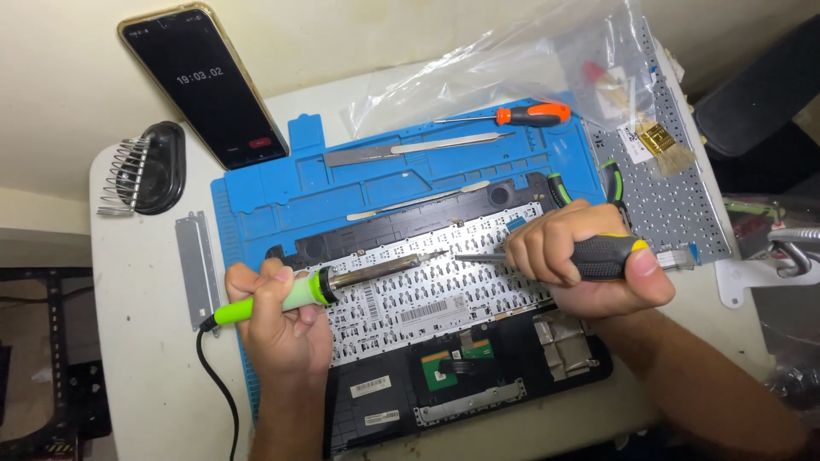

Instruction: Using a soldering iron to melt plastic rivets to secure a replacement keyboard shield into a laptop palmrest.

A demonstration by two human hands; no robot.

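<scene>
Your left hand grips the green soldering iron, your right hand is closed around a black-and-yellow screwdriver, tips nearly meeting over the laptop keyboard back on the blue mat. An orange screwdriver lies at the mat's far edge.

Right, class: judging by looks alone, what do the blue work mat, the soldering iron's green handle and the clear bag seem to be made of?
Blue work mat: probably silicone or soft rubber, matte, with moulded compartments.
Soldering iron's green handle, held by the left hand: likely plastic or rubber, smooth with a slight sheen.
Clear bag: thin plastic film, see-through, creased and glossy.
</scene>
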